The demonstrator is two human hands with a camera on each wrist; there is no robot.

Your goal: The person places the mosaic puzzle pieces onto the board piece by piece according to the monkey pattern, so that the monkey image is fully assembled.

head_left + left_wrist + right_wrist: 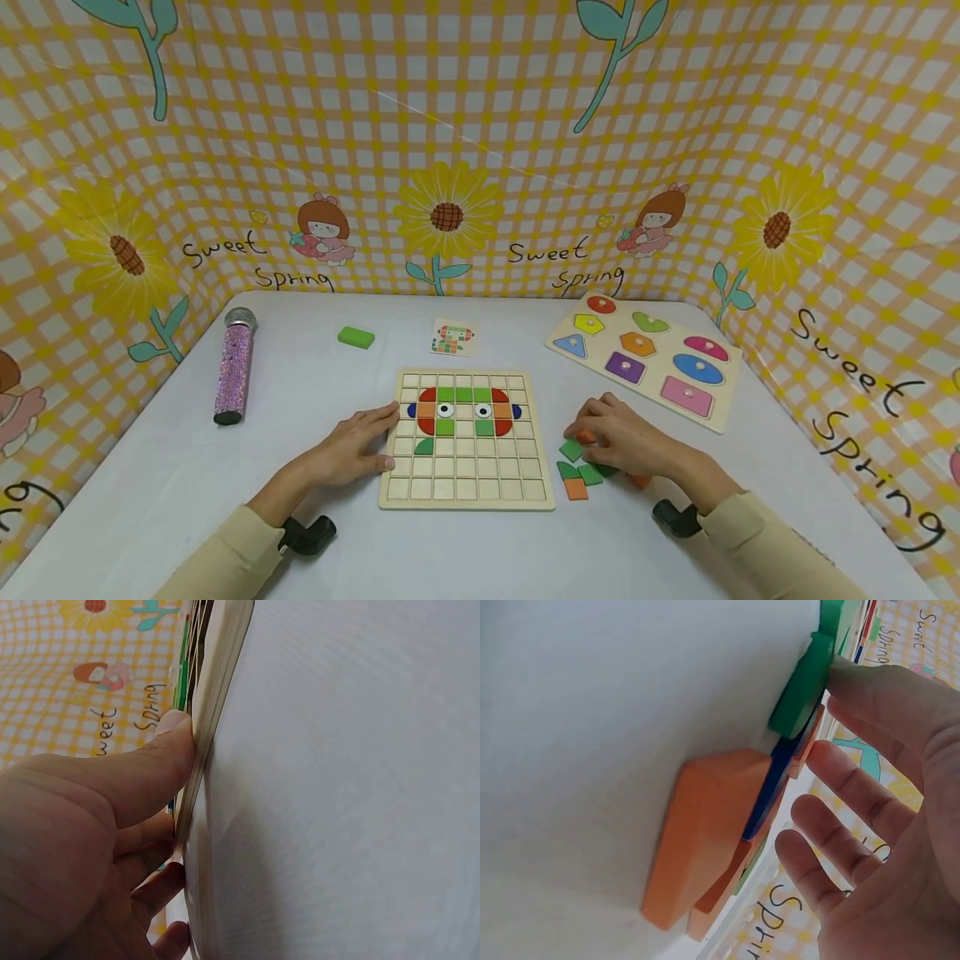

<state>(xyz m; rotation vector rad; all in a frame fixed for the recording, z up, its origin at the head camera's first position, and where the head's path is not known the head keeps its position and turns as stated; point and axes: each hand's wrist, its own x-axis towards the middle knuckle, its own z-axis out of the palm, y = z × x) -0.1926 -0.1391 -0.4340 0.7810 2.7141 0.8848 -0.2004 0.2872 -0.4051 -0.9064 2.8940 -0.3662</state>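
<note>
Two hands work: the left hand (348,446), fingers loosely extended, touches the left edge of the board (467,504); the right hand (628,435), fingers bent, partly covers tiles (576,489) right of it, any grip unclear. Tile-picking seems underway, calling next for a clean pinch.

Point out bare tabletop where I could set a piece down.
Free: white tabletop between the glittery pink microphone and green rectangular block, and along the near edge of the square wooden grid board. Crowded: right of that board, where the right hand is among loose green and orange tiles.
</note>
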